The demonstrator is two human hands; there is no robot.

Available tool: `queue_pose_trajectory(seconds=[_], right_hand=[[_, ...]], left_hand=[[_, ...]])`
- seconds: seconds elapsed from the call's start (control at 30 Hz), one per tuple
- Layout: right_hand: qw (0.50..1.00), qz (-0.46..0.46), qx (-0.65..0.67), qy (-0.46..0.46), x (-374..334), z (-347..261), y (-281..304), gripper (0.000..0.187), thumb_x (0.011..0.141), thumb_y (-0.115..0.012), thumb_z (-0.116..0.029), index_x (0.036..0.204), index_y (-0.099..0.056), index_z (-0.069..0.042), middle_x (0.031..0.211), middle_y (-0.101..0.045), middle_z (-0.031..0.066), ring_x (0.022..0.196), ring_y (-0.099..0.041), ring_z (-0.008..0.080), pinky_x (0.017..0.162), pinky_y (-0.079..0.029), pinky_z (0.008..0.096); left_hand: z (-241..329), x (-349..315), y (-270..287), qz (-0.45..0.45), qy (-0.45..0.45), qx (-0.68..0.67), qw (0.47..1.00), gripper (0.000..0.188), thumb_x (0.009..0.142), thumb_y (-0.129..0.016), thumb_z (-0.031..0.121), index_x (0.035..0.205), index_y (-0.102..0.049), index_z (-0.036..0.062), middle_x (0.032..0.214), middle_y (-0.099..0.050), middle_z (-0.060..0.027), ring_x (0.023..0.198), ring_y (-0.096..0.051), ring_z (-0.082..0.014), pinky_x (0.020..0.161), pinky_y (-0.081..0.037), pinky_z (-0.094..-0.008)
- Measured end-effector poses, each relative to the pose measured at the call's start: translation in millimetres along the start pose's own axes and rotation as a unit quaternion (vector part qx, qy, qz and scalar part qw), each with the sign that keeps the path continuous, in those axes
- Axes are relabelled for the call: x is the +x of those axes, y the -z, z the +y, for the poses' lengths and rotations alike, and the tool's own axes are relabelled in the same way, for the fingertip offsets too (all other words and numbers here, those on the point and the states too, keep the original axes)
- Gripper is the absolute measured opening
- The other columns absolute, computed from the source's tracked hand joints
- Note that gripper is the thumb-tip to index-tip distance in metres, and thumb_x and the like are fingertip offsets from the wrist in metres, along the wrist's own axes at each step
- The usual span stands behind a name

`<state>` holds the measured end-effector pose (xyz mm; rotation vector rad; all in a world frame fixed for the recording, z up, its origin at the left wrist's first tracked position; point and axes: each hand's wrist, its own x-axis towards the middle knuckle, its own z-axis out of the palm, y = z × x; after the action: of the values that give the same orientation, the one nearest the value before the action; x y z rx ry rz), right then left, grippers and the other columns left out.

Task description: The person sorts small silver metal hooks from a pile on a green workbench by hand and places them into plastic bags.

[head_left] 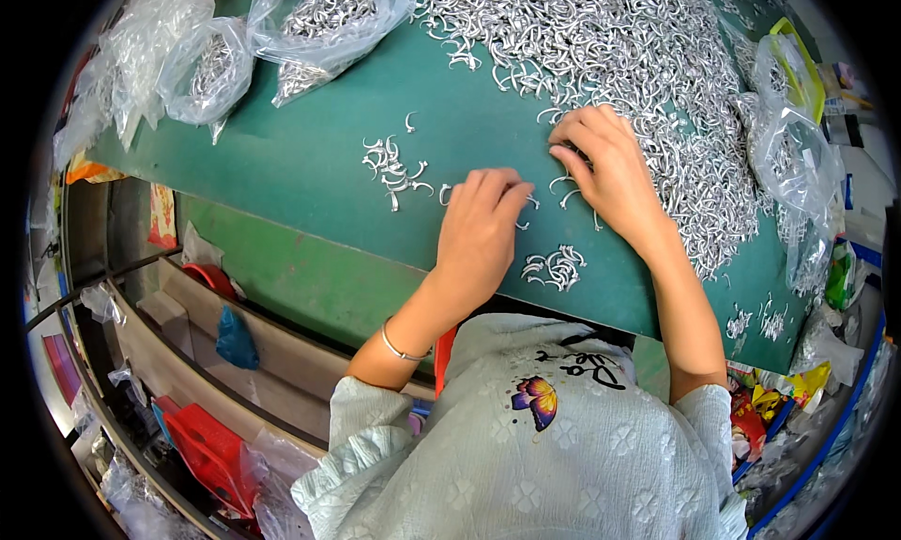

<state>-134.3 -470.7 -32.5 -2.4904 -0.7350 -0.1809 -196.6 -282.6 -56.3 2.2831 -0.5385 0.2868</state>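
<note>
Silver curved pieces (610, 43) lie heaped on the green counter (310, 179); the bent fingers of the right hand (610, 169) are at the heap's edge. Other pieces lie just beside the left hand's (480, 226) lowered fingers. Whether either grasps one, I cannot tell.

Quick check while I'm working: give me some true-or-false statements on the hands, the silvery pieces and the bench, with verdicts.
1. The right hand is at the edge of the large pile. True.
2. The bracelet is on the right wrist. False: the bracelet is on the left wrist.
3. A small cluster lies apart from the large pile. True.
4. The tabletop is red. False: the tabletop is green.
5. The left hand is apart from the right hand. True.
</note>
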Motion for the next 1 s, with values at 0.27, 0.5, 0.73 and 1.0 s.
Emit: queue_pose_trajectory(seconds=[0.27, 0.5, 0.73, 1.0], right_hand=[[0.993, -0.019, -0.120, -0.008, -17, -15, 1, 0.037, 0.078, -0.074, -0.017, 0.111, -0.060, -0.007, 0.119, -0.055, 0.0072, 0.113, -0.050, 0.0268, 0.096, -0.038, 0.0437], [0.978, 0.068, -0.197, 0.011, 0, 26, 13, 0.019, 0.080, -0.071, -0.011, 0.097, -0.063, -0.007, 0.112, -0.059, 0.0063, 0.109, -0.052, 0.0265, 0.093, -0.037, 0.0432], [0.988, 0.107, -0.101, -0.042, 5, 8, 2, 0.016, 0.081, -0.071, -0.011, 0.094, -0.063, -0.005, 0.099, -0.057, 0.0071, 0.099, -0.050, 0.0271, 0.087, -0.036, 0.0402], [0.991, 0.055, -0.119, -0.022, 1, -6, -13, 0.015, 0.078, -0.070, -0.009, 0.086, -0.060, -0.002, 0.099, -0.053, 0.0101, 0.097, -0.048, 0.0289, 0.086, -0.036, 0.0424]], left_hand=[[5, -13, 16, -0.081, -0.024, -0.055, 0.995, 0.029, 0.075, -0.066, -0.007, 0.103, -0.063, -0.0021, 0.102, -0.057, -0.0124, 0.093, -0.056, -0.0305, 0.082, -0.047, -0.0393], [4, -15, 17, -0.058, -0.014, -0.046, 0.997, 0.028, 0.076, -0.065, -0.008, 0.103, -0.063, -0.0021, 0.100, -0.056, -0.0122, 0.090, -0.055, -0.0303, 0.078, -0.047, -0.0396], [7, -16, 20, -0.054, -0.005, 0.006, 0.999, 0.030, 0.077, -0.065, -0.007, 0.106, -0.063, -0.0017, 0.100, -0.056, -0.0118, 0.089, -0.054, -0.0297, 0.077, -0.046, -0.0391], [4, -19, 21, -0.055, 0.004, -0.029, 0.998, 0.026, 0.075, -0.064, -0.008, 0.100, -0.064, -0.0028, 0.097, -0.056, -0.0123, 0.087, -0.055, -0.0302, 0.076, -0.046, -0.0396]])
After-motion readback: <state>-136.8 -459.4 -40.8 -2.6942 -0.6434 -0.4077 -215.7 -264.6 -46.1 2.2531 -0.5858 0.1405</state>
